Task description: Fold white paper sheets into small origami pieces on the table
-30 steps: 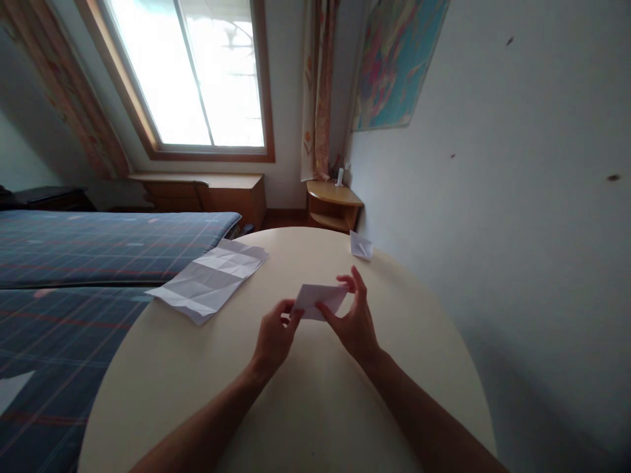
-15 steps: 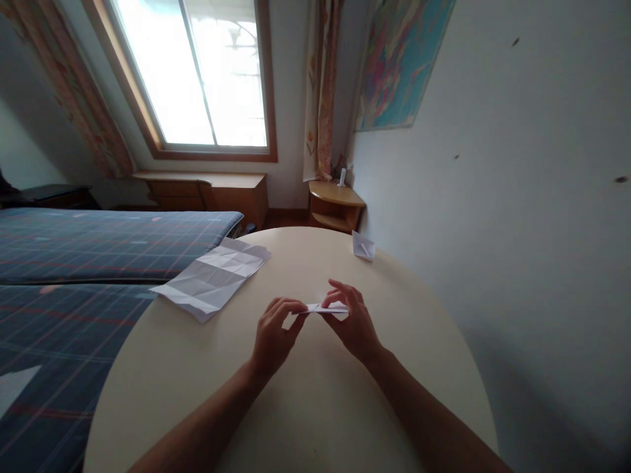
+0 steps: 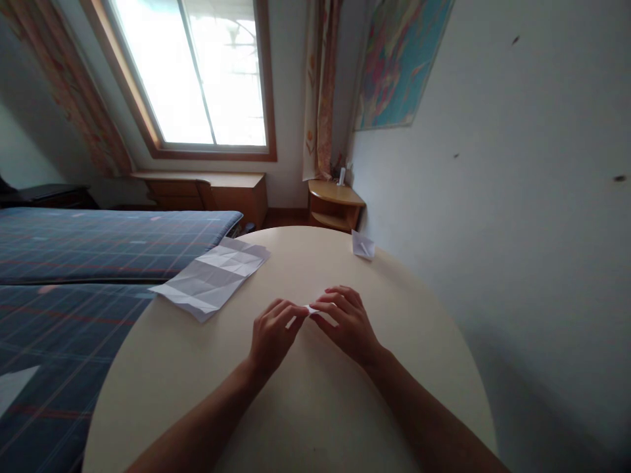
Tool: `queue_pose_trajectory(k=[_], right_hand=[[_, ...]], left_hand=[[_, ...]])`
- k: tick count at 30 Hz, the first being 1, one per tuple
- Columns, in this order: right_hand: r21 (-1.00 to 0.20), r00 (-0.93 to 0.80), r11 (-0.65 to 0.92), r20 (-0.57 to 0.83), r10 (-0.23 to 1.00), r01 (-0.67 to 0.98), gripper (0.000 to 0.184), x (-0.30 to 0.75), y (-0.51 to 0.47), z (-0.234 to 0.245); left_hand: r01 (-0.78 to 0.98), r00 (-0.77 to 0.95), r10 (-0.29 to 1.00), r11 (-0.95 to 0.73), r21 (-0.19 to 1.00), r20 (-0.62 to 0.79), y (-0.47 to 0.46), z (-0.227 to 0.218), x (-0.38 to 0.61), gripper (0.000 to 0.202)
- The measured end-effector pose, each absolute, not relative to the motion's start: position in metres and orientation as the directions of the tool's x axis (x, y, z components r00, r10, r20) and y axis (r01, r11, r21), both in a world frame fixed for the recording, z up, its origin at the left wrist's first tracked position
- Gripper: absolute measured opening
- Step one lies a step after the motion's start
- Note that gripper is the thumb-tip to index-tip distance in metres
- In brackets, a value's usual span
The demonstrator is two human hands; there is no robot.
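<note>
A small folded piece of white paper is pinched between my two hands, over the middle of the round cream table. My left hand grips its left end with thumb and fingertips. From the other side, my right hand closes thumb and fingers on it, the fingers bent across the top. Most of the paper is hidden behind the fingers, so its full shape does not show.
Creased white sheets lie at the table's left edge. A small folded paper piece stands near the back right edge. A plaid mattress borders the table on the left, with another white paper on it. The wall is on the right.
My right hand has shifted a little left along the folded paper, its fingers coming down over it. Less of the paper shows now. My left hand stays nearly in place.
</note>
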State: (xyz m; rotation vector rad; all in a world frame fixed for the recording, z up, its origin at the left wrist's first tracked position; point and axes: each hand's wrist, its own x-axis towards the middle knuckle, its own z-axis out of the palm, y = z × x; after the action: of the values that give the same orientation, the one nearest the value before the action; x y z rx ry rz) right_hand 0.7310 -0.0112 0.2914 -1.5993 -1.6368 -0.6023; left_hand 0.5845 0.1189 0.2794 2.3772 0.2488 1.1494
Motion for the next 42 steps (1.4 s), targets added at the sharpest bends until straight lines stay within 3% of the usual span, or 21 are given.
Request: queue_pose_trajectory(k=[6, 18, 24, 33, 37, 42], right_hand=[[-0.306, 0.175, 0.091, 0.734, 0.656, 0.948, 0.005, 0.729, -0.009, 0.291], [-0.384, 0.213, 0.110, 0.702, 0.679, 0.917, 0.008, 0.728, -0.011, 0.293], [-0.492, 0.310, 0.121, 0.701, 0.642, 0.862, 0.015, 0.726, -0.009, 0.290], [-0.789, 0.618, 0.029, 0.503, 0.605, 0.614, 0.021, 0.726, -0.010, 0.294], [-0.865, 0.625, 0.061, 0.406, 0.667, 0.498, 0.023, 0.731, -0.011, 0.295], [-0.893, 0.592, 0.049, 0.337, 0.732, 0.448, 0.030, 0.740, -0.012, 0.290]], left_hand=[[-0.052, 0.609, 0.408, -0.835, 0.548, 0.680, 0.115, 0.277, 0.587, 0.008], [-0.057, 0.561, 0.554, -0.715, 0.697, 0.615, 0.109, 0.282, 0.589, 0.013], [-0.075, 0.595, 0.636, -0.564, 0.822, 0.491, 0.106, 0.282, 0.589, 0.014], [-0.060, 0.632, 0.714, -0.342, 0.938, 0.301, 0.109, 0.284, 0.593, 0.018], [-0.084, 0.655, 0.722, -0.222, 0.971, 0.222, 0.110, 0.282, 0.595, 0.022], [-0.047, 0.700, 0.691, -0.206, 0.977, 0.179, 0.112, 0.279, 0.597, 0.021]])
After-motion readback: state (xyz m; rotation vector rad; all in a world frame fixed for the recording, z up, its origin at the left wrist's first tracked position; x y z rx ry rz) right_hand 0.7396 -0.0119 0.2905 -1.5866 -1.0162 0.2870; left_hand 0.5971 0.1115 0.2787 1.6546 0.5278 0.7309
